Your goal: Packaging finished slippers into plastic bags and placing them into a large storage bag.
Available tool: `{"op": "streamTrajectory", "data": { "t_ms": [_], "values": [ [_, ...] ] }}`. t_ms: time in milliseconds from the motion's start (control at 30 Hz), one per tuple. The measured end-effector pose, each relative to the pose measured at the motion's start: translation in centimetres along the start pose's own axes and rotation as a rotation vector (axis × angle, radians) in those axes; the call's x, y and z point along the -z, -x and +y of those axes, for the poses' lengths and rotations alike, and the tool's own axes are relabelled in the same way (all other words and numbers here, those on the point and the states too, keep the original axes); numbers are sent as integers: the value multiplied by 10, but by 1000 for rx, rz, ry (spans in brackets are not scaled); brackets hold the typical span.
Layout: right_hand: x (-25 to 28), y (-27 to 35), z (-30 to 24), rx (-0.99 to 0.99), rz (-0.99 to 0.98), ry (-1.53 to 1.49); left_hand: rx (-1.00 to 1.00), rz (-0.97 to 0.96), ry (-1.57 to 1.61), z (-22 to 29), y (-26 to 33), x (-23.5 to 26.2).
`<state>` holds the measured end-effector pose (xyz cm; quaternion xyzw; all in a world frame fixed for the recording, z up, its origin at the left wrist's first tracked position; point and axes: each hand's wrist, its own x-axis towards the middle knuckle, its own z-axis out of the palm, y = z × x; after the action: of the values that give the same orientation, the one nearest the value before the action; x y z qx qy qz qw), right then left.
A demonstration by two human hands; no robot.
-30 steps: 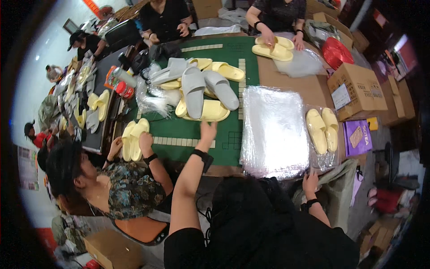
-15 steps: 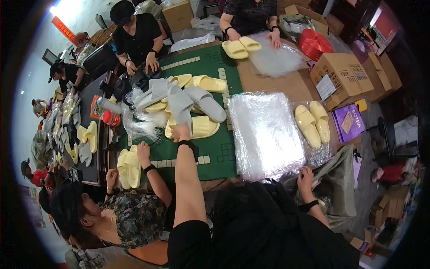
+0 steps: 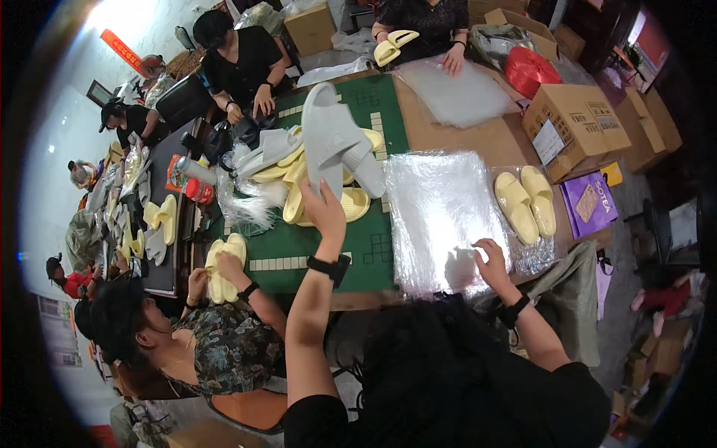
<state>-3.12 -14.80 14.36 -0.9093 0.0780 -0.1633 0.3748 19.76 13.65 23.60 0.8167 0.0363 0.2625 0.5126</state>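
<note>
Above the pile of slippers, my left hand (image 3: 326, 216) is closed on the end of a grey slipper (image 3: 321, 142), which stands raised and upright. A second grey slipper (image 3: 364, 170) slants across it to the right; I cannot tell whether the hand holds that one too. Yellow slippers (image 3: 293, 183) and another grey slipper (image 3: 270, 148) lie below and left on the green mat (image 3: 366, 261). My right hand (image 3: 493, 266), fingers apart and holding nothing, hovers over the near right part of a stack of clear plastic bags (image 3: 437, 216).
Right of the bags lies a bagged yellow slipper pair (image 3: 524, 203), with a cardboard box (image 3: 571, 127) and purple packet (image 3: 585, 205) beyond. At left a co-worker's hands hold yellow slippers (image 3: 222, 276). Across the table another person holds yellow slippers (image 3: 392, 48) near plastic sheets (image 3: 452, 97).
My left hand has lifted the grey slipper up from the pile. My right hand has moved from the bags' near edge onto the stack's area. The person across has raised and turned the yellow slippers.
</note>
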Motion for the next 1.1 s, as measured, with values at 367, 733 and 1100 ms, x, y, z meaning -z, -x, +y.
{"op": "streamTrajectory", "data": {
  "t_ms": [367,733,1100],
  "values": [
    [6,-73,-18,-152,-425,-617,74,-480,525,135,109,47],
    [5,3,21,-796,-382,-1270,352,-741,292,-17,191,-64],
    [-41,-15,108,-1010,-76,-1066,538,-1118,-151,-81,231,-89]
  ]
}}
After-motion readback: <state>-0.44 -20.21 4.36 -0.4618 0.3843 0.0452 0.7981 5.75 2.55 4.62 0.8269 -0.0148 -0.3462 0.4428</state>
